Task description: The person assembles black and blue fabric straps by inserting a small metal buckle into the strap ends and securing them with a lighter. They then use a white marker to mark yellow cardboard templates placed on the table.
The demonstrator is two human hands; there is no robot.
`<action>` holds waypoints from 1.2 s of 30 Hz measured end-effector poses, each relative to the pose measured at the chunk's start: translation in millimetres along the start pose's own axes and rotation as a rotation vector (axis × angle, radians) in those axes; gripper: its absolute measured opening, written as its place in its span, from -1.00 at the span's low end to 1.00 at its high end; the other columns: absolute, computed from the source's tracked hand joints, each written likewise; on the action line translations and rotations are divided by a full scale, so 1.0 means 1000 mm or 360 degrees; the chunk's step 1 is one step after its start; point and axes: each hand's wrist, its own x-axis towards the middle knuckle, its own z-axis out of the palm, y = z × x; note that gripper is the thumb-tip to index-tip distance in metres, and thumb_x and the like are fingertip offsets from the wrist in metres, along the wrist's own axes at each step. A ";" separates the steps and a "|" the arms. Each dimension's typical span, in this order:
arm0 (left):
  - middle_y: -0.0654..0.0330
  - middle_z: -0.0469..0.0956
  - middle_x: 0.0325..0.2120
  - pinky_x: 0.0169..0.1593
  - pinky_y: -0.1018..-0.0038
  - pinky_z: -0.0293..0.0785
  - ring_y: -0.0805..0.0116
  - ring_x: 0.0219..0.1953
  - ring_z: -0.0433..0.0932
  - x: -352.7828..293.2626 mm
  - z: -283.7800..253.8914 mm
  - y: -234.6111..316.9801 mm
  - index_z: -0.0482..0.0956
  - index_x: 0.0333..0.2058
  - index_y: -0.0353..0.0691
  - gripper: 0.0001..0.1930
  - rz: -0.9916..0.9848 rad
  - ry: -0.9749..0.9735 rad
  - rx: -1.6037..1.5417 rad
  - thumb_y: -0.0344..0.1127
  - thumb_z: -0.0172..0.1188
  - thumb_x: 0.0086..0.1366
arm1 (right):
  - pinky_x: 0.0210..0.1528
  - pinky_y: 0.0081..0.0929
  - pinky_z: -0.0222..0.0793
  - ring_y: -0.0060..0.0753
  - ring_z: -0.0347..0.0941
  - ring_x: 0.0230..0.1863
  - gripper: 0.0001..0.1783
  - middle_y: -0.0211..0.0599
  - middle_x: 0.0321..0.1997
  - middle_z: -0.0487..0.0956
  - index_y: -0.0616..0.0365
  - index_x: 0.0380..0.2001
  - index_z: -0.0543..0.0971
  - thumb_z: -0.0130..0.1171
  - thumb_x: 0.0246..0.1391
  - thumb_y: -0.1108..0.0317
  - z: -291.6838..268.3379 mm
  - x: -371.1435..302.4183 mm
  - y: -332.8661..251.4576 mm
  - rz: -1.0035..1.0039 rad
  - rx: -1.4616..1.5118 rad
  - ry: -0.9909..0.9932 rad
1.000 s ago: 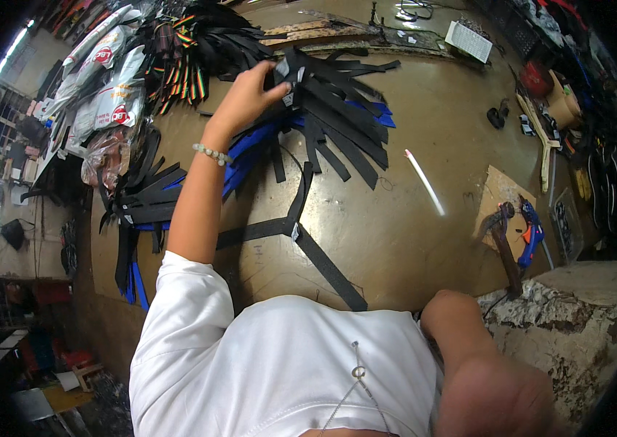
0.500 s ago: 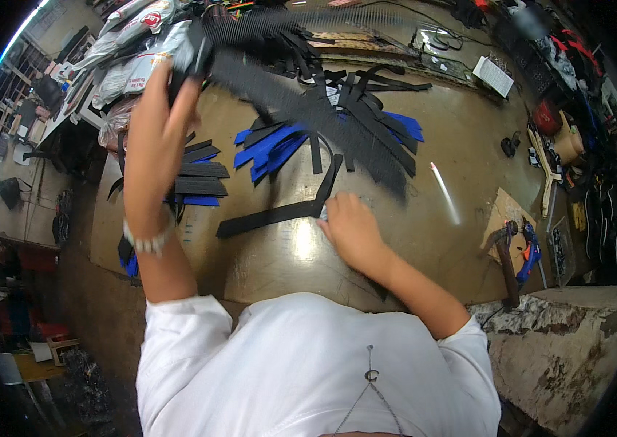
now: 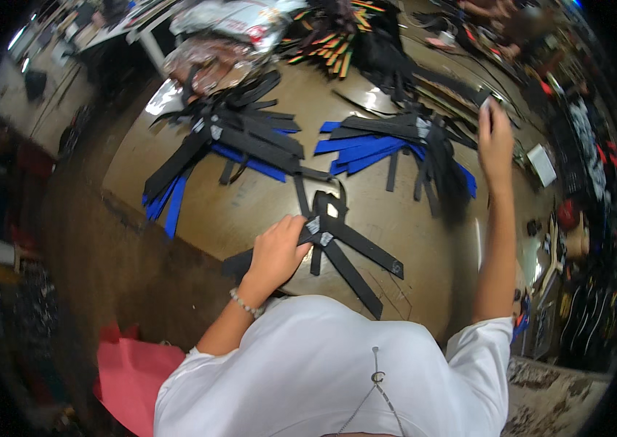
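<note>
Close to me on the worktable lies a group of black webbing straps (image 3: 356, 247), spread in several directions, with pale grey patches where they meet. My left hand (image 3: 277, 251) is closed over a black strap (image 3: 239, 262) at the left of this group, the fingertips beside the patches. My right hand (image 3: 495, 138) is raised at the far right, its fingers pinched on the end of another black strap (image 3: 454, 81), which runs off to the left. Two fanned piles of black and blue straps lie beyond, a left pile (image 3: 250, 138) and a right pile (image 3: 388, 146).
Plastic bags (image 3: 232, 36) sit at the back edge of the worktable (image 3: 177, 211), beside a bundle of multicoloured striped strips (image 3: 334, 44). A white card (image 3: 541, 164) lies at the right. Red material (image 3: 133, 375) is at lower left. Another person's hand (image 3: 487, 7) shows far back.
My left hand has come down from its raised place onto the near straps. My right hand has left the table and risen to the far right with a strap. The view has turned left.
</note>
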 end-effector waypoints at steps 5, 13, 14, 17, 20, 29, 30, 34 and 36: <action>-0.03 0.57 -0.40 -0.29 0.12 0.46 -0.06 -0.34 0.56 0.014 -0.012 -0.003 0.42 -0.23 -0.26 -0.66 -0.0066 -0.0148 0.0050 -0.27 0.33 0.08 | 0.02 -0.03 0.31 0.09 0.39 0.03 -0.45 0.02 0.04 0.45 0.18 0.17 0.38 -0.05 0.28 0.02 0.090 -0.079 0.031 0.0131 -0.0638 -0.0555; -0.10 0.56 -0.23 -0.05 0.16 0.45 -0.11 -0.15 0.54 0.045 -0.013 0.009 0.45 -0.01 -0.28 -0.52 -0.0025 0.0036 -0.0108 -0.29 0.32 0.09 | 0.05 -0.06 0.31 0.04 0.39 0.05 -0.47 -0.09 0.06 0.48 0.16 0.13 0.43 0.03 0.24 0.03 0.063 -0.040 -0.009 0.0276 -0.0705 -0.0386; -0.10 0.54 -0.18 -0.01 0.17 0.43 -0.10 -0.11 0.52 0.048 -0.020 0.015 0.44 0.01 -0.29 -0.51 0.0122 0.0126 -0.0027 -0.30 0.31 0.11 | 0.04 -0.16 0.33 -0.03 0.43 0.02 -0.53 -0.07 0.02 0.51 0.20 0.05 0.48 0.07 0.22 0.09 0.043 -0.032 -0.034 0.0192 -0.0343 -0.0205; -0.12 0.48 -0.03 0.10 0.20 0.37 -0.09 -0.02 0.47 0.050 -0.063 0.045 0.39 0.10 -0.32 -0.50 0.0452 0.0226 -0.0142 -0.33 0.24 0.19 | 0.06 -0.49 0.38 -0.42 0.51 -0.05 -0.63 -0.19 -0.06 0.59 0.33 -0.08 0.57 0.07 0.28 0.21 -0.037 -0.038 -0.125 0.0362 0.0805 -0.0042; -0.11 0.47 -0.02 0.11 0.22 0.37 -0.08 -0.04 0.47 0.036 -0.119 0.085 0.37 0.10 -0.33 -0.54 0.0809 0.0052 -0.1097 -0.33 0.19 0.23 | -0.01 -0.43 0.41 -0.34 0.52 -0.12 -0.72 -0.14 -0.09 0.58 0.38 -0.15 0.55 -0.02 0.29 0.36 -0.106 -0.075 -0.221 0.0223 0.1615 0.0252; -0.04 0.49 -0.16 0.02 0.22 0.41 0.00 -0.16 0.49 0.025 -0.130 0.166 0.42 -0.08 -0.31 -0.68 0.1741 -0.0061 -0.2222 -0.34 0.20 0.22 | -0.04 -0.41 0.42 -0.33 0.53 -0.14 -0.75 -0.15 -0.12 0.59 0.35 -0.17 0.56 0.01 0.26 0.39 -0.132 -0.090 -0.272 -0.0599 0.1929 0.0239; -0.03 0.50 -0.18 0.01 0.22 0.41 0.01 -0.18 0.49 0.023 -0.128 0.168 0.42 -0.09 -0.31 -0.69 0.1750 -0.0064 -0.2245 -0.34 0.20 0.22 | -0.05 -0.41 0.42 -0.33 0.53 -0.14 -0.76 -0.15 -0.12 0.59 0.35 -0.17 0.56 0.02 0.25 0.39 -0.132 -0.093 -0.272 -0.0597 0.1924 0.0249; 0.00 0.51 -0.24 -0.03 0.22 0.43 0.05 -0.23 0.51 0.019 -0.123 0.170 0.44 -0.17 -0.30 -0.75 0.1790 -0.0030 -0.2269 -0.34 0.20 0.22 | -0.06 -0.39 0.43 -0.32 0.53 -0.15 -0.77 -0.16 -0.13 0.59 0.33 -0.17 0.56 0.03 0.24 0.40 -0.139 -0.105 -0.271 -0.0617 0.1874 0.0279; 0.02 0.52 -0.28 -0.05 0.22 0.44 0.07 -0.26 0.51 0.016 -0.122 0.171 0.45 -0.21 -0.29 -0.78 0.1790 -0.0010 -0.2287 -0.35 0.20 0.21 | -0.07 -0.39 0.43 -0.32 0.53 -0.16 -0.78 -0.16 -0.14 0.60 0.33 -0.18 0.57 0.04 0.23 0.41 -0.141 -0.107 -0.270 -0.0614 0.1849 0.0282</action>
